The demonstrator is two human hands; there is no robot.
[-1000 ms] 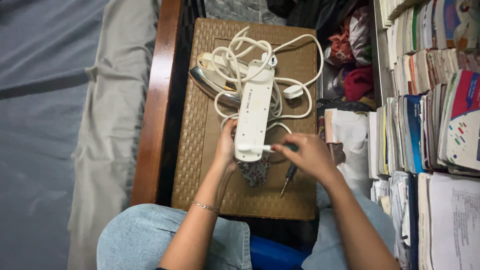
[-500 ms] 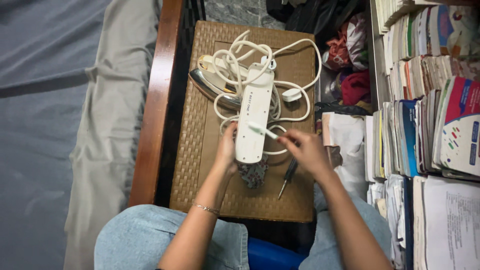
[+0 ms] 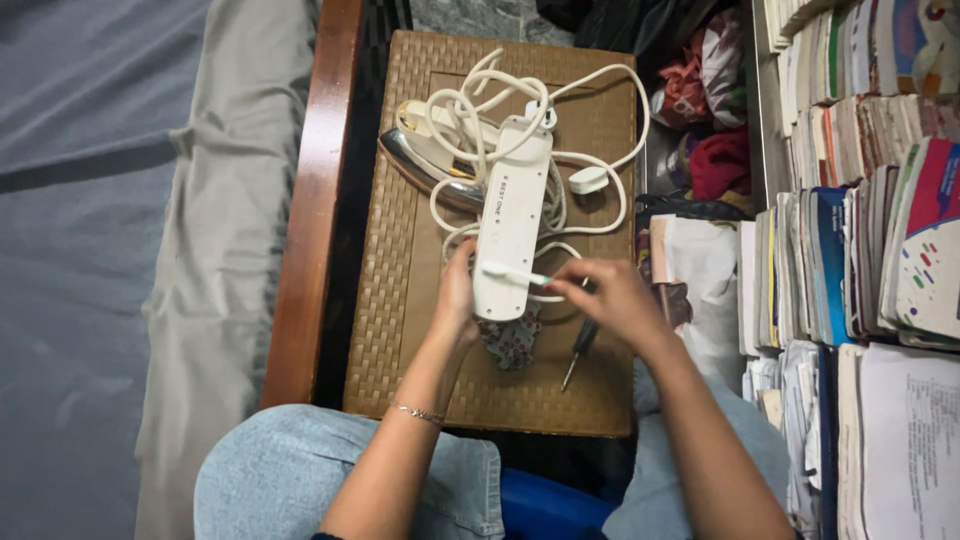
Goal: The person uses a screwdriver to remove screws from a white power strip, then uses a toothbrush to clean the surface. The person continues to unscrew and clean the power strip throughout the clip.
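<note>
The left hand (image 3: pixel 458 290) is steadying the white power strip (image 3: pixel 512 225) by its near edge, fingers curled against it, while the right hand (image 3: pixel 608 295) is pinching a white toothbrush (image 3: pixel 515 273) across its near end; short, light strokes would serve best. The strip is lying mid-table (image 3: pixel 400 300), cord (image 3: pixel 600 130) tangled beyond, screwdriver (image 3: pixel 580 345) beside

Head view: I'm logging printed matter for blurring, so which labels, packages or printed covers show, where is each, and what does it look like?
Printed label: dark lettering running lengthwise on the white power strip, which the left hand steadies.
Book cover: far right, white fan pattern with coloured dashes, pink top edge.
Printed sheet: lower right, white with fine grey text.
Bag: upper right, crumpled, red and white.
No screens or signs.
</note>
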